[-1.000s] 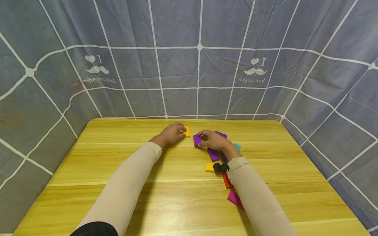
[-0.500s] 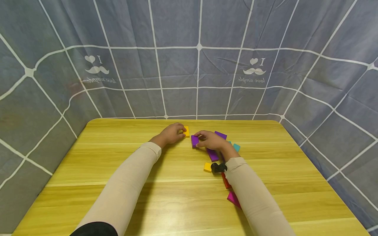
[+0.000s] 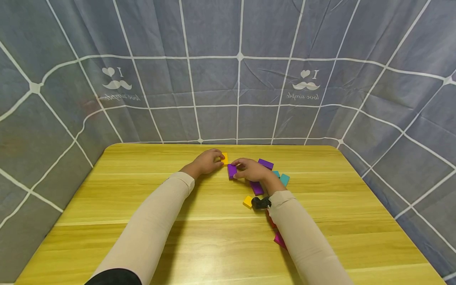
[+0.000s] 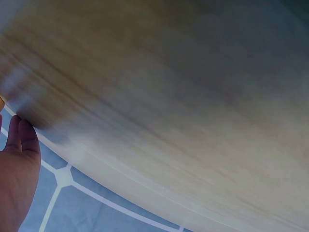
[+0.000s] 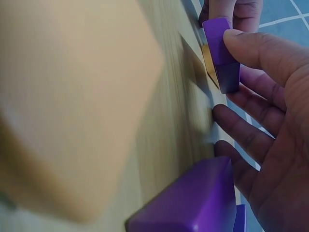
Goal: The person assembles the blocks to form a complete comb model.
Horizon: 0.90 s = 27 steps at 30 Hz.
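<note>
My left hand (image 3: 206, 161) holds a yellow block (image 3: 225, 159) between thumb and fingers near the table's far edge. Just right of it, my right hand (image 3: 252, 170) pinches a purple block (image 3: 232, 171) by its sides. In the right wrist view the thumb presses one face of this purple block (image 5: 222, 41), and the yellow block (image 5: 208, 60) shows close behind it. Whether the two touch, I cannot tell. The left wrist view catches only part of my left hand (image 4: 19, 179) at its left border; the yellow block is barely visible there.
Around the right forearm lie two purple blocks (image 3: 265, 164) (image 3: 257, 188), teal blocks (image 3: 284, 179), a yellow block (image 3: 247, 202), a red block (image 3: 271, 220) and a magenta block (image 3: 280, 240), some partly covered. A grey curtain (image 3: 221, 83) stands behind the wooden table (image 3: 135, 190).
My right hand has slid left with the purple block, narrowing the gap to the yellow one. The loose yellow block near the right wrist has shifted left and turned. My left hand stays still.
</note>
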Motion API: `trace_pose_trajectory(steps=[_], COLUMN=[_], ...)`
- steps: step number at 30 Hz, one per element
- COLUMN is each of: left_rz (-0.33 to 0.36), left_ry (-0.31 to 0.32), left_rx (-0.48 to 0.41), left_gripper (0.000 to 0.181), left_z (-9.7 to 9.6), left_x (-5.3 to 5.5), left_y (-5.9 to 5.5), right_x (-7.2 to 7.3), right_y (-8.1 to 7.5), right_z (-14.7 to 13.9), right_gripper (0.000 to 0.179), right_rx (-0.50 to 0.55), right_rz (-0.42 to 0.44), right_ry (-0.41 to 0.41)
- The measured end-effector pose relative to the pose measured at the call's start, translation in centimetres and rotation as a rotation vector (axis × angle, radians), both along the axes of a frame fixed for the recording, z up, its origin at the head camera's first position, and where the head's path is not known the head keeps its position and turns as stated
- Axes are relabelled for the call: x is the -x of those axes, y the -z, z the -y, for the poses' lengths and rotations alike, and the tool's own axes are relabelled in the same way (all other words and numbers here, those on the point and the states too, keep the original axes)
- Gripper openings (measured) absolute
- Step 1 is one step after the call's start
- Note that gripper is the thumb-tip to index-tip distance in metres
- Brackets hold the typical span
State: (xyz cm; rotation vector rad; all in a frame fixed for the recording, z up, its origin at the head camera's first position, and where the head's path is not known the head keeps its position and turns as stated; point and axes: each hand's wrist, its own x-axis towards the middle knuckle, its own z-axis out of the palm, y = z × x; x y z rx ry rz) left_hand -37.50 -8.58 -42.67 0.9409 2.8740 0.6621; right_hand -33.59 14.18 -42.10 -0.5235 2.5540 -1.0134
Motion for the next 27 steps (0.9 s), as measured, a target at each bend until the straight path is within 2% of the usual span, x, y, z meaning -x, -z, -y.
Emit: trace_pose_trajectory(steps=[9,27], left_rz=[0.006,0.025], left_ry=[-0.002,-0.018], left_rx=[-0.015,-0.004], left_gripper=[0.029,0.031], left_z=[-0.19,-0.22], left_x=[-0.32,-0.28], left_y=[-0.16,-0.11], right_x=[-0.09,-0.45], right_y=[0.18,0.34], right_z=[0.45,1.07], right_gripper=[0.048,0.049], right_rx=[0.028,-0.019], right_rz=[0.013,-0.050], right_ry=[0.008,-0.014])
